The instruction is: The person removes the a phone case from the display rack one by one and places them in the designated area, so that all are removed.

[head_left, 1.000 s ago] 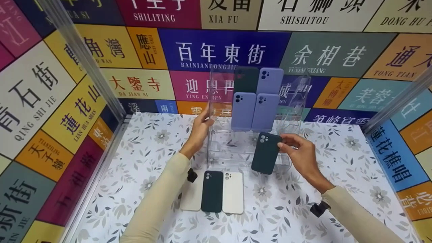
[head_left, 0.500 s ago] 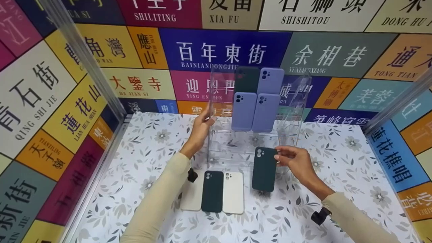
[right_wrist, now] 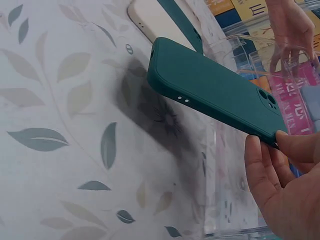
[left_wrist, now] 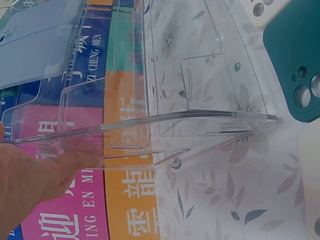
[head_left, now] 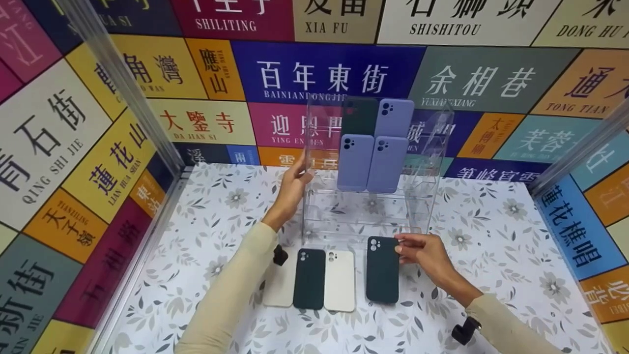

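My right hand [head_left: 428, 256] pinches the upper right edge of a dark green phone case [head_left: 383, 275]. In the right wrist view, the case [right_wrist: 210, 90] is tilted above the cloth and casts a shadow there. My left hand [head_left: 290, 191] holds the left side panel of a clear tiered display stand [head_left: 355, 223]. On its tiers stand a lilac phone case [head_left: 355, 164], two more lilac ones and a dark green one [head_left: 359, 117]. Before the stand, a dark green case [head_left: 309, 280] lies between two cream cases, the right one [head_left: 339, 282] fully visible.
White leaf-patterned cloth [head_left: 491, 275] covers the table. Colourful sign-printed walls [head_left: 324, 64] enclose it at the back and sides. A metal post [head_left: 142, 113] stands at the left corner. My left forearm partly covers the left cream case [head_left: 279, 287].
My right hand has brought the dark green case down from in front of the stand's lower tier to beside the row of cases. My left hand stays on the stand.
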Tool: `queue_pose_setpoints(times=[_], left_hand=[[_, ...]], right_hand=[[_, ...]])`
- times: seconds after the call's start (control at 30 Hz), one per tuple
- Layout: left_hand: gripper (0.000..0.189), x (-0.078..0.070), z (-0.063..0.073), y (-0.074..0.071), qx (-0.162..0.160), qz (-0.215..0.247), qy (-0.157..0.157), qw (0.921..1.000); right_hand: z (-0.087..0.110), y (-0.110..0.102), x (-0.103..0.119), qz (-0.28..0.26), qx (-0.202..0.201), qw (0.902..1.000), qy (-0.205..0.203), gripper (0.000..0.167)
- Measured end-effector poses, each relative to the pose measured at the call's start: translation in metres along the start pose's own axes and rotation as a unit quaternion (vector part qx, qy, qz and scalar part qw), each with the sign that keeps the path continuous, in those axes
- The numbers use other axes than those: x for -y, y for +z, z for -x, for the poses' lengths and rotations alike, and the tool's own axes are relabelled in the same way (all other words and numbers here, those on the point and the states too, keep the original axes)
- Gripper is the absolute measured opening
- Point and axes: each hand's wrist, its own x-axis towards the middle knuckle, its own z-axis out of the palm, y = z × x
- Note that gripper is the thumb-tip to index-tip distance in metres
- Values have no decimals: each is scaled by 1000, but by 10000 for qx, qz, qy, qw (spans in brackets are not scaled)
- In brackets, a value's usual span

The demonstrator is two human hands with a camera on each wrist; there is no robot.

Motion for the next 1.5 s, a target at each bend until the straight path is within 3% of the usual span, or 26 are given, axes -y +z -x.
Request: queue_pose_setpoints(times=[0.93,1.17,1.5], left_hand=[[69,0,-1,1,-6,-95,60,9999],[71,-1,-2,0,41,-163,42,9998],[73,0,-2,0,-17,-226,32,9997]], right_hand=[[-6,20,-39,-613,396,9949,702,42],[-8,22,-44,-479,383,9961,639,39],[-8,32,-44,-122,21,9978,644,37]])
